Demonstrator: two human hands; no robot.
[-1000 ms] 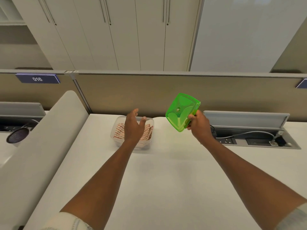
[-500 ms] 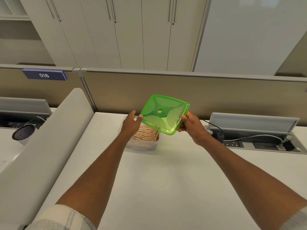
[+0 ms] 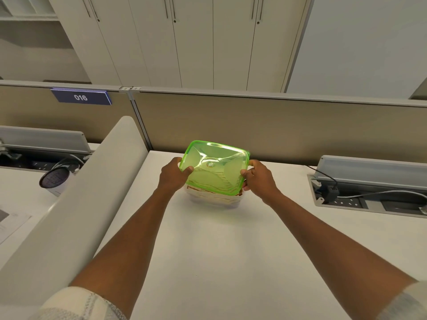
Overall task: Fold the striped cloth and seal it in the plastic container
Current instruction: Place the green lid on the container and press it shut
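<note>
The green translucent lid [image 3: 215, 167] sits tilted over the clear plastic container [image 3: 215, 200] at the far middle of the white desk. My left hand [image 3: 174, 175] grips the lid's left edge and my right hand [image 3: 258, 177] grips its right edge. The folded striped cloth [image 3: 208, 189] lies inside the container, its red-brown stripes showing under the lid's near edge and through the green plastic. I cannot tell whether the lid is pressed onto the rim.
A beige partition [image 3: 277, 128] stands right behind the container. A curved white divider [image 3: 87, 195] runs along the left. An open cable tray [image 3: 369, 195] with sockets and a cable lies at the right. A dark round object [image 3: 54, 177] sits beyond the divider.
The lid went from my right hand alone to both hands, swung flat and came down over the container. My left hand left the cloth and took the lid's left edge.
</note>
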